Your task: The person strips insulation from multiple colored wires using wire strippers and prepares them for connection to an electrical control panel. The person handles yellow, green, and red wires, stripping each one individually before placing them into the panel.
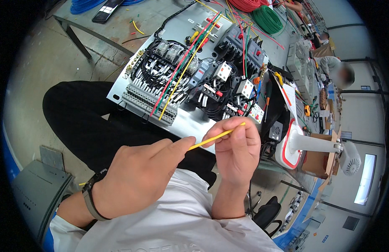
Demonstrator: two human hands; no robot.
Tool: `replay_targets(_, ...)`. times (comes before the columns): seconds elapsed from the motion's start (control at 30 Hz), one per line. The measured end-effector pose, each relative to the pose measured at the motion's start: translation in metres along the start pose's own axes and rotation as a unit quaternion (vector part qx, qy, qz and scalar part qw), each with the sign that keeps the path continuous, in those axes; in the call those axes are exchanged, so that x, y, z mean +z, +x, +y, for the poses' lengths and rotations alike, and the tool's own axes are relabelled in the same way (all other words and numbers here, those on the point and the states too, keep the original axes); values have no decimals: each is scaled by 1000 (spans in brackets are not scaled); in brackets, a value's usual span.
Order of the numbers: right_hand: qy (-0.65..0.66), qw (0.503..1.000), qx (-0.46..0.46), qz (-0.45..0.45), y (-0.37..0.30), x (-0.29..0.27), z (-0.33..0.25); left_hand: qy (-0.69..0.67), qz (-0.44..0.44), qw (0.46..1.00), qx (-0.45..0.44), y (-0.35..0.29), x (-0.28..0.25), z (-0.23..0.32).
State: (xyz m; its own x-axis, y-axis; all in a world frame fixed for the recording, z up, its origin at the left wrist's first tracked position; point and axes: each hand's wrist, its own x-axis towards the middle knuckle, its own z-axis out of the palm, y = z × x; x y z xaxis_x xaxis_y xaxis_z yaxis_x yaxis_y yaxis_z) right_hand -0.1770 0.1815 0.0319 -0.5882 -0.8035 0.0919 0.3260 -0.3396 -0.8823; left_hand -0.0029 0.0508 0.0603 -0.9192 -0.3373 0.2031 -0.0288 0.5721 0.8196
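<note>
A thin yellow wire point(211, 139) runs between my hands in front of my chest. My left hand point(140, 172), a dark band on its wrist, is closed around it. My right hand point(236, 147) pinches the wire's tip between thumb and fingers. Just beyond them, a metal mounting plate point(196, 132) rests tilted at the table edge, near my lap. It carries a grey terminal strip point(148, 103), black wiring, clear relays point(173, 52) and several switching units point(223, 71). Red, green and yellow wires point(190, 67) lie straight across the plate.
On the table are a phone point(106, 10) and coils of blue point(83, 5), red point(245, 4) and green wire point(266, 19). A white fan point(291, 145) and a screwdriver point(268, 92) are to the right. Another person point(333, 69) is farther back. Grey metal panels point(35, 189) stand lower left.
</note>
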Motion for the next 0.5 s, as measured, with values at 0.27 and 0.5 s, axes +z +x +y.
replay_targets(0.27, -62, 998, 4, -4, -4, 1, 5, -92, -40, 993, -61, 0, -1, 1)
replay_targets(0.5, 12, 990, -83, 111, 13, -31, -25, -217, -101, 963, -123, -22, -17, -12)
